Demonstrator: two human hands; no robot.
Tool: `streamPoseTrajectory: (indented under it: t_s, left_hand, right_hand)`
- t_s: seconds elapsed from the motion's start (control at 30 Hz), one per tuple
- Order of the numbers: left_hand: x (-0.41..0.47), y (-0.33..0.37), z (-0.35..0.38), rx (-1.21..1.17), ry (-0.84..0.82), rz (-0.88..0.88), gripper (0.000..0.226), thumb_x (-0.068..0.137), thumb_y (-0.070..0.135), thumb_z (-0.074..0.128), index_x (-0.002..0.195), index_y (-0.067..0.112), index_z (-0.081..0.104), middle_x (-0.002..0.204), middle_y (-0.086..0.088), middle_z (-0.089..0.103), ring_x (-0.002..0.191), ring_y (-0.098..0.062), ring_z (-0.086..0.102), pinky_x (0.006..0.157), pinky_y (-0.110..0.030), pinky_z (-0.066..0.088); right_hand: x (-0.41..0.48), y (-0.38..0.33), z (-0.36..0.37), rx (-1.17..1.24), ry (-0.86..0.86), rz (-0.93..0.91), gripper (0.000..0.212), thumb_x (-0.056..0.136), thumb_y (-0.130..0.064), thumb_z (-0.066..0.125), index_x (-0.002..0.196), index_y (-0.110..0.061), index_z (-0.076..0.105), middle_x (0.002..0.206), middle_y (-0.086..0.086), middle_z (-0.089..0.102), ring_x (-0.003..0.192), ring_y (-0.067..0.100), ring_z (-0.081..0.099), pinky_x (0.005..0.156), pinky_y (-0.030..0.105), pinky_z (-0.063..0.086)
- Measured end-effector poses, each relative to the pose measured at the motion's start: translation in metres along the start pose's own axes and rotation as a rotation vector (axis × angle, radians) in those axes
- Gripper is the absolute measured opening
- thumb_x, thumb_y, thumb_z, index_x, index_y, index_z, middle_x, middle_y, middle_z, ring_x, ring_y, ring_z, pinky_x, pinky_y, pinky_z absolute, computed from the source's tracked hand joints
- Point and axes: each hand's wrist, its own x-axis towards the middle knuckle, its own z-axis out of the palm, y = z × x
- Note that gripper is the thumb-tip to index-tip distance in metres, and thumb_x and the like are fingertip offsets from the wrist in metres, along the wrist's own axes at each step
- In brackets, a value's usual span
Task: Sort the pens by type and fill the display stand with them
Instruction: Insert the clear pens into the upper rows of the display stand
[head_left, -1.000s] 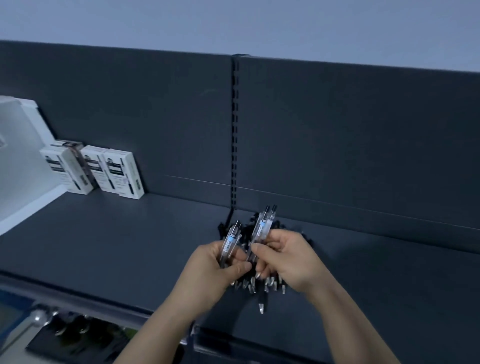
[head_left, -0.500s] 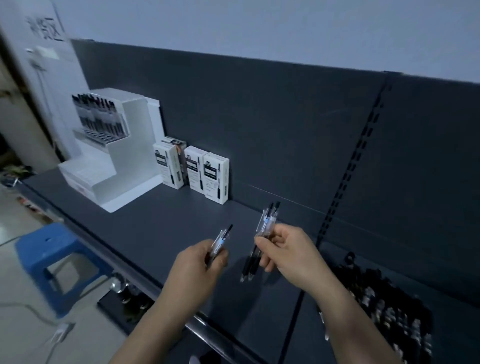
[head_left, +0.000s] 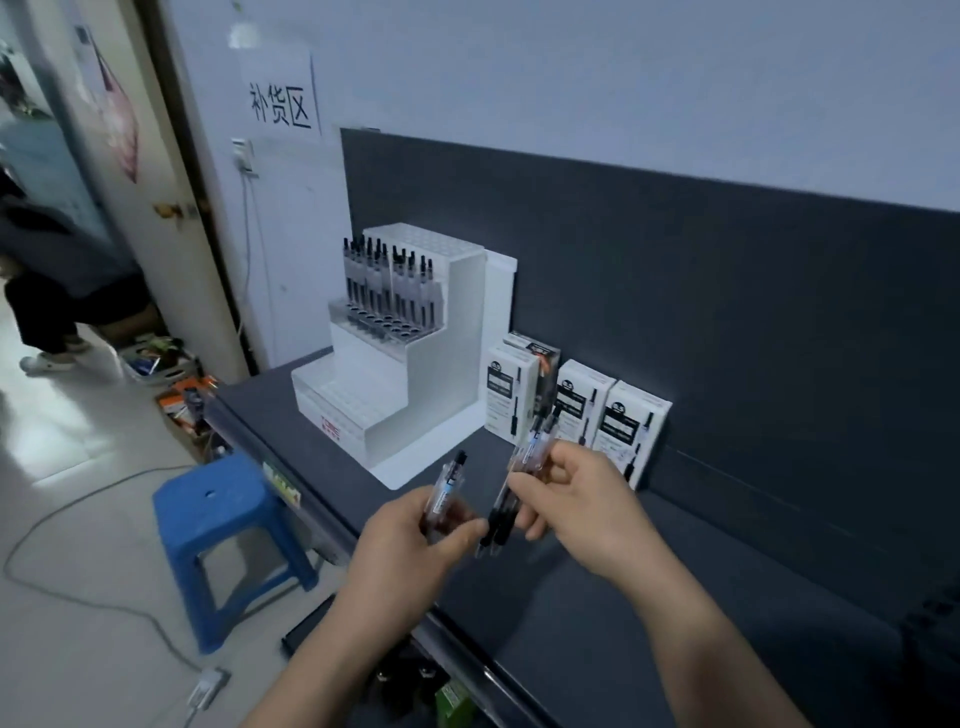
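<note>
My left hand (head_left: 410, 545) grips one clear pen with a black clicker (head_left: 447, 488), its top pointing up and to the right. My right hand (head_left: 576, 509) holds two similar clear pens (head_left: 511, 493) side by side, their dark tips pointing down-left. Both hands hover over the dark shelf (head_left: 597, 597), close together. Beyond them, at the shelf's left end, stands the white stepped display stand (head_left: 431, 353). Several clear pens (head_left: 387, 283) stand upright in its upper tier; the lower steps show no pens.
Several white pen boxes (head_left: 571, 410) stand against the dark back panel, right of the stand. A blue plastic stool (head_left: 218, 519) and a cable lie on the floor to the left. A person stands in the doorway at far left.
The view has swung left, away from the loose pen pile and toward the display stand. Both hands keep their pens and have drawn nearer to each other.
</note>
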Motion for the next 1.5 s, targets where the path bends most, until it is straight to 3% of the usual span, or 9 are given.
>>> streamPoseTrajectory:
  t_s: [0.27, 0.5, 0.67, 0.77, 0.83, 0.97, 1.13, 1.33, 1.5]
  left_hand:
    - [0.074, -0.048, -0.088, -0.075, -0.106, -0.022, 0.007, 0.079, 0.027, 0.077, 0.081, 0.025, 0.071, 0.075, 0.011, 0.072, 0.07, -0.002, 0.065, 0.069, -0.019, 0.05]
    - [0.12, -0.073, -0.106, -0.136, -0.173, 0.054, 0.023, 0.085, 0.035, 0.069, 0.08, 0.013, 0.066, 0.058, 0.007, 0.046, 0.053, -0.006, 0.038, 0.054, -0.02, 0.033]
    - [0.153, -0.084, -0.11, -0.121, -0.143, 0.035, 0.025, 0.085, 0.028, 0.07, 0.079, 0.005, 0.062, 0.055, 0.004, 0.04, 0.05, -0.008, 0.032, 0.05, -0.02, 0.028]
    - [0.174, -0.088, -0.113, -0.141, -0.126, 0.023, 0.021, 0.085, 0.029, 0.071, 0.082, 0.008, 0.066, 0.058, -0.007, 0.048, 0.054, -0.007, 0.04, 0.056, -0.024, 0.034]
    - [0.19, -0.091, -0.116, -0.156, -0.097, 0.008, 0.022, 0.085, 0.031, 0.07, 0.085, 0.009, 0.067, 0.068, -0.015, 0.06, 0.059, -0.011, 0.047, 0.061, -0.028, 0.039]
    - [0.21, -0.098, -0.12, -0.205, 0.029, -0.04, 0.014, 0.089, 0.029, 0.065, 0.081, 0.018, 0.071, 0.073, 0.001, 0.072, 0.06, -0.018, 0.056, 0.056, -0.018, 0.043]
    - [0.229, -0.109, -0.125, -0.178, 0.082, -0.046, 0.029, 0.092, 0.034, 0.059, 0.07, 0.016, 0.069, 0.052, 0.0, 0.036, 0.041, -0.009, 0.028, 0.041, -0.015, 0.026]
    - [0.253, -0.121, -0.134, -0.181, 0.046, 0.007, 0.032, 0.091, 0.036, 0.06, 0.075, 0.008, 0.063, 0.054, 0.008, 0.036, 0.048, -0.005, 0.031, 0.051, -0.024, 0.031]
    - [0.274, -0.123, -0.147, -0.198, 0.003, 0.06, 0.03, 0.09, 0.033, 0.061, 0.077, 0.006, 0.064, 0.045, 0.011, 0.033, 0.04, -0.005, 0.029, 0.043, -0.015, 0.027]
  right_hand:
    - [0.064, -0.047, 0.095, 0.121, -0.01, 0.003, 0.003, 0.093, -0.007, 0.06, 0.09, -0.006, 0.061, 0.063, 0.01, 0.066, 0.051, 0.014, 0.061, 0.054, 0.022, 0.05]
    - [0.107, -0.061, 0.123, 0.111, 0.027, 0.019, 0.009, 0.093, -0.012, 0.06, 0.092, -0.004, 0.061, 0.061, 0.007, 0.065, 0.055, 0.018, 0.062, 0.065, 0.034, 0.054]
    - [0.141, -0.066, 0.12, 0.131, 0.168, -0.005, 0.017, 0.095, -0.019, 0.059, 0.086, -0.004, 0.061, 0.064, 0.007, 0.067, 0.058, 0.018, 0.065, 0.063, 0.025, 0.054]
    - [0.162, -0.072, 0.119, 0.192, 0.205, -0.023, 0.003, 0.091, -0.013, 0.064, 0.093, -0.01, 0.063, 0.068, 0.009, 0.068, 0.061, 0.016, 0.067, 0.062, 0.024, 0.055]
    - [0.176, -0.076, 0.116, 0.25, 0.257, -0.036, 0.014, 0.087, -0.007, 0.069, 0.098, -0.013, 0.063, 0.071, 0.01, 0.07, 0.064, 0.018, 0.07, 0.062, 0.024, 0.056]
    - [0.201, -0.089, 0.102, 0.218, 0.388, -0.153, 0.006, 0.089, -0.008, 0.066, 0.092, -0.013, 0.067, 0.073, 0.006, 0.073, 0.069, 0.019, 0.072, 0.067, 0.026, 0.058]
    - [0.23, -0.103, 0.097, -0.026, 0.557, -0.307, 0.013, 0.094, -0.01, 0.059, 0.09, -0.018, 0.069, 0.071, -0.004, 0.072, 0.069, 0.005, 0.07, 0.069, 0.016, 0.055]
    - [0.253, -0.114, 0.114, -0.408, 0.5, -0.257, 0.021, 0.098, -0.018, 0.052, 0.089, -0.007, 0.068, 0.074, -0.004, 0.07, 0.072, -0.012, 0.065, 0.062, 0.025, 0.057]
    - [0.263, -0.142, 0.114, -0.642, 0.466, -0.169, 0.028, 0.098, -0.015, 0.048, 0.074, -0.007, 0.061, 0.071, 0.001, 0.07, 0.066, 0.003, 0.067, 0.066, 0.027, 0.055]
